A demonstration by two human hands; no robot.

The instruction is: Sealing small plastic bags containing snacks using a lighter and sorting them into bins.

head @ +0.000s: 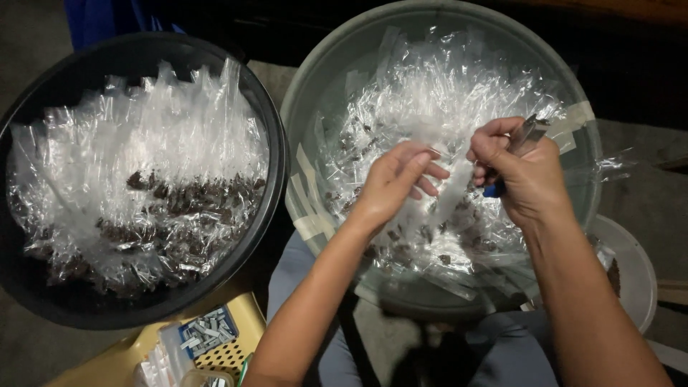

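My left hand (396,180) pinches a small clear plastic bag (448,188) over a grey-green basin (315,93) heaped with similar clear bags holding dark bits. My right hand (519,172) grips a metal stapler (529,132) with a blue part showing below the fist, and its fingers also touch the same bag. Both hands hover above the pile (430,107) in the basin, which sits on my lap.
A black round basin (272,165) on the left holds several filled clear bags (143,179) with dark contents. A yellow perforated basket (236,351) below it contains a box of staples (208,331). A white bowl (638,272) peeks out at the right.
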